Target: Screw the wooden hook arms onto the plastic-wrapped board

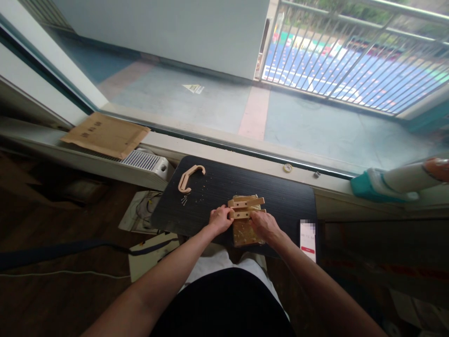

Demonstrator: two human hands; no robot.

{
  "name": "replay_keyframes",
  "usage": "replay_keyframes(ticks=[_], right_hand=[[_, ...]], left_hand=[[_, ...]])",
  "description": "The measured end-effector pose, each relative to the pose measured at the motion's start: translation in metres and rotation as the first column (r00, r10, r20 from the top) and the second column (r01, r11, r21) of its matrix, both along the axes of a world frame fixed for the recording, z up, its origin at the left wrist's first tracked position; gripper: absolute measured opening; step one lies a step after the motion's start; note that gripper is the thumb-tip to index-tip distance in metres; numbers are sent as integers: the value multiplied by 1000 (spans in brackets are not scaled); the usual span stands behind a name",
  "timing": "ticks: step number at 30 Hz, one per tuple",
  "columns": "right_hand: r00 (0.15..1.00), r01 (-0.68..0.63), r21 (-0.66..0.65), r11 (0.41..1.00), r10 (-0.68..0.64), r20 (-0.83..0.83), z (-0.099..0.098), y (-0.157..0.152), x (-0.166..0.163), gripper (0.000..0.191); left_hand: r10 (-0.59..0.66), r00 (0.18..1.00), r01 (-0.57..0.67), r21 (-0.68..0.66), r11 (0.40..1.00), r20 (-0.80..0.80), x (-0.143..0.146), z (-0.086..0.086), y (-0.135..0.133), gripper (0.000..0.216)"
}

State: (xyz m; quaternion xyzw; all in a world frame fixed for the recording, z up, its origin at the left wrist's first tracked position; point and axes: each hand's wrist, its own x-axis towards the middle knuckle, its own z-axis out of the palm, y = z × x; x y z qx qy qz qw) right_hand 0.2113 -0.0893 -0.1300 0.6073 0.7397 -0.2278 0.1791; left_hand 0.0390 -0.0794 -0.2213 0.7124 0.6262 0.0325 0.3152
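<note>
In the head view, a tan block with a shiny, wrapped-looking surface lies on the dark table. Across its far part rest two light wooden pieces side by side. The nearer wooden strip has two dark holes, and so does the farther wooden strip. My left hand is closed on the left end of the nearer strip. The fingers of my right hand are closed on that strip's right part, covering some of it.
On the dark table, a curved wooden hook-shaped piece lies to the left, with several screws below it. A phone sits at the right edge. A tape roll and a cardboard envelope rest along the window ledge.
</note>
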Motion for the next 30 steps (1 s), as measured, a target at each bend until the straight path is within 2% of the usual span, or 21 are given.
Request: replay_keyframes(ticks=[3, 9, 23, 30], right_hand=[[999, -29, -3, 1000, 29, 18, 8, 6, -2, 23], [994, -100, 69, 993, 103, -46, 27, 15, -7, 24], [989, -144, 48, 988, 146, -31, 22, 17, -14, 28], [978, -206, 48, 977, 207, -15, 23, 21, -17, 29]], left_hand=[[3, 999, -3, -4, 1000, -53, 2, 1, -1, 26], [21, 996, -21, 2, 1000, -81, 4, -2, -6, 30], [30, 998, -31, -7, 1000, -47, 6, 1, -7, 30], [43, 998, -43, -3, 999, -34, 6, 0, -7, 29]])
